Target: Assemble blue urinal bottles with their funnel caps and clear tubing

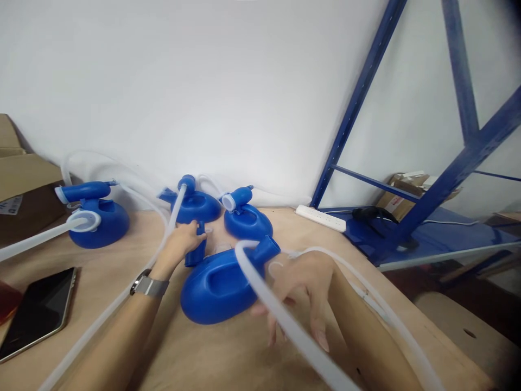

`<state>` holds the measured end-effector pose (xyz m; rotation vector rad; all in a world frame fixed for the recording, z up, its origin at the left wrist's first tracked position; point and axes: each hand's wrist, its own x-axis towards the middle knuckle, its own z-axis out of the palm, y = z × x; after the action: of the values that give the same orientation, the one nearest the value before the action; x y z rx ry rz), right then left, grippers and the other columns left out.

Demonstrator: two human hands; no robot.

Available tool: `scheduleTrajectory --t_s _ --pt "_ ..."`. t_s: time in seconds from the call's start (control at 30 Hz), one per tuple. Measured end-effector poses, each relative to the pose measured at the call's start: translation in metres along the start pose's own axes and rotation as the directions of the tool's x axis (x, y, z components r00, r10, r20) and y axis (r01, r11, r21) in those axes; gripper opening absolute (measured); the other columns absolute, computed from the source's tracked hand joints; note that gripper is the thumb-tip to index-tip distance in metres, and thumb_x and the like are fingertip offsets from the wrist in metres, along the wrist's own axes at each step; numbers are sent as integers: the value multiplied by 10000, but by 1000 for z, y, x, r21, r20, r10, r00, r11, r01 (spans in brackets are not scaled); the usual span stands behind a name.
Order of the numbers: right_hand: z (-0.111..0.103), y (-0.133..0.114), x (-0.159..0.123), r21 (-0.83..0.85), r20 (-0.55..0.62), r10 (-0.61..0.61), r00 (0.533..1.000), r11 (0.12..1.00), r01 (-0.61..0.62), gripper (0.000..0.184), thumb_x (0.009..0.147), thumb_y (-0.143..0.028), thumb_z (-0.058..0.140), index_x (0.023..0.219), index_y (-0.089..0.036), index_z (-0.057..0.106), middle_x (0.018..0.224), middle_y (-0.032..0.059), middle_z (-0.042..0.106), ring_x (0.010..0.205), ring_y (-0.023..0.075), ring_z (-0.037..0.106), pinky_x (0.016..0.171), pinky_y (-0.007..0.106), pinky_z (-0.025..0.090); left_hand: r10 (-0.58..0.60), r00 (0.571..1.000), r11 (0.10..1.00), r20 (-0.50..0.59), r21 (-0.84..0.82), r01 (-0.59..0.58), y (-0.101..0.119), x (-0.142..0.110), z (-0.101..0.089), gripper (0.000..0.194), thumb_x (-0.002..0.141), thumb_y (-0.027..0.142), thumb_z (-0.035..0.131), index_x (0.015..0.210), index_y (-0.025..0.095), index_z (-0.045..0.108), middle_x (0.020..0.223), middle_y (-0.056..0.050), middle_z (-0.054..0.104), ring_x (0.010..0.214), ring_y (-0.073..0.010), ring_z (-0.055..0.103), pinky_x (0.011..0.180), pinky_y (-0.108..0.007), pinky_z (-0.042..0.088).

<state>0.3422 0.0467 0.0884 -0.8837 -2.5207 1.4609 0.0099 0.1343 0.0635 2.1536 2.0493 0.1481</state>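
Note:
My left hand, with a watch on its wrist, is closed around a blue plastic funnel piece. Just right of it, a blue urinal bottle with a molded handle lies on its side, its neck pointing up and right. My right hand, slightly blurred, hovers by that neck with fingers apart and nothing gripped. In front of the bottle and right hand runs a translucent hose. A small white ring shows between the neck and my right hand.
More blue bottles, at left, center and right, stand toward the wall with hoses. A phone and cardboard box are left. A power strip lies before a blue metal rack.

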Motion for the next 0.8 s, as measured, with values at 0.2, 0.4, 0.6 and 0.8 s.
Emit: scheduleTrajectory --t_s 0.2,0.4,0.6,0.8 --pt "5 -4 -3 409 -659 -115 743 774 483 1199 401 -1005 685 1463 -468 533 1032 43 776 613 189 657 551 297 444 74 973 994 -221 -64 -90 15 -37 -44 535 967 598 467 1235 155 603 1119 -200 722 891 -358 739 738 -405 540" --pt "-10 -15 -8 231 -963 37 266 621 749 963 642 -1044 452 1401 -467 584 1393 57 654 993 281 669 648 331 474 143 907 976 -397 -98 -196 26 -69 -69 560 954 602 519 1320 190 613 1164 -174 706 1019 -391 701 804 -436 545" --pt "-25 -26 -21 155 -914 22 404 941 299 438 845 -670 713 776 -238 717 736 21 682 710 194 623 662 314 463 135 867 952 -479 -181 -247 27 -77 -79 666 934 601 562 1465 198 559 1225 -167 667 1105 -397 676 939 -510 549" --pt "2 -52 -29 -220 -176 364 915 891 -397 331 851 -514 733 995 -231 825 916 50 804 833 248 732 742 342 526 -32 745 912 -666 -325 -251 5 -70 -91 874 832 545 715 1569 147 466 1255 -174 583 1259 -410 586 1130 -580 451"
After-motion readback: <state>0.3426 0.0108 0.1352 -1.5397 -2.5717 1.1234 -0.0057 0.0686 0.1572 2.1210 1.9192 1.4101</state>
